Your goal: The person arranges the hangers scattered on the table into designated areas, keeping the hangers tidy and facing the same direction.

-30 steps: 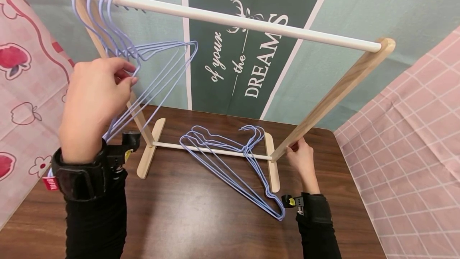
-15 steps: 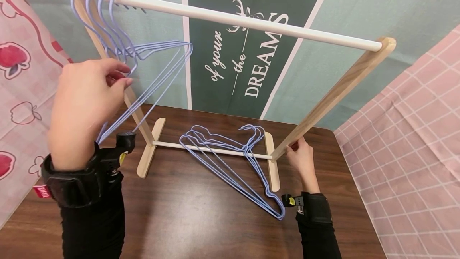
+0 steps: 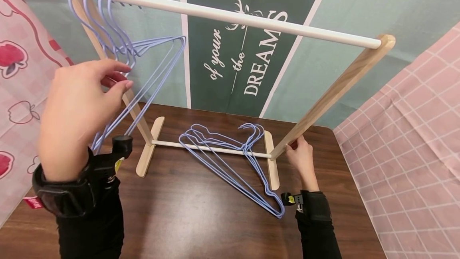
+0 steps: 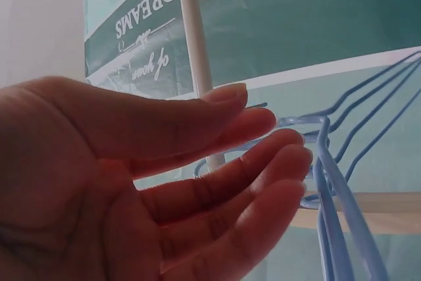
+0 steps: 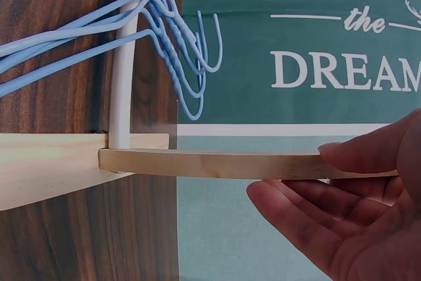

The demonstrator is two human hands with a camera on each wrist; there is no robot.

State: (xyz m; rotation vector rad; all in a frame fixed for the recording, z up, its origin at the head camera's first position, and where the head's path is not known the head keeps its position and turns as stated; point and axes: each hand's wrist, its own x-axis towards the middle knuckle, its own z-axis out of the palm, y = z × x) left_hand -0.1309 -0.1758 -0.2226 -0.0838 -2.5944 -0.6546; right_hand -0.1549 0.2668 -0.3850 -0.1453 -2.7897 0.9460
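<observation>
Several blue wire hangers [image 3: 158, 87] hang by their hooks at the left end of the white top rail [image 3: 223, 18] of a wooden clothes rack. Beside their necks is my left hand [image 3: 80, 107], thumb and fingers loosely bent with a gap between them and nothing held. In the left wrist view, the fingertips [image 4: 299, 192] lie close to the hangers [image 4: 342, 202]; whether they touch is unclear. My right hand [image 3: 301, 157] grips the rack's right post [image 3: 334, 95] low down, thumb on one side and fingers on the other, as the right wrist view shows.
More blue hangers [image 3: 233, 171] lie stacked across the white lower bar [image 3: 215, 150], on the dark wooden table [image 3: 201, 227]. A green lettered cloth [image 3: 251, 63] hangs behind the rack. Pink cloths stand at the left [image 3: 21, 87] and right [image 3: 424, 131].
My left hand has moved left and slightly down, and its fingers have come off the nearest hanger. The hanging hangers have swung a little left. My right hand stays on the post.
</observation>
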